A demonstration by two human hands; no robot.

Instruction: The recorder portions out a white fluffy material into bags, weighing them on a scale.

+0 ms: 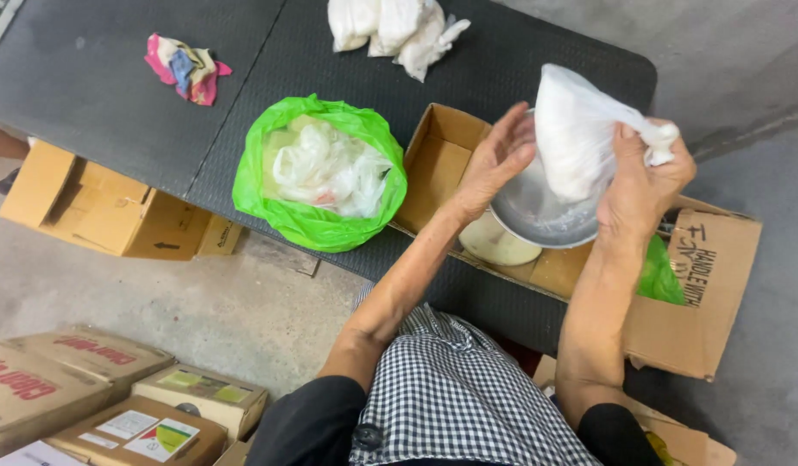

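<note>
Head view: white plastic bag [576, 129], bulging, translucent, neck twisted tight, held at about two o'clock above metal bowl [537, 211] in open cardboard box [714, 285]. Right hand [645, 177] clenched on twisted neck; left hand [498, 160] open, fingers spread, touching bag's side. Green bag [317, 173] at ten o'clock on dark table [114, 103].
</note>
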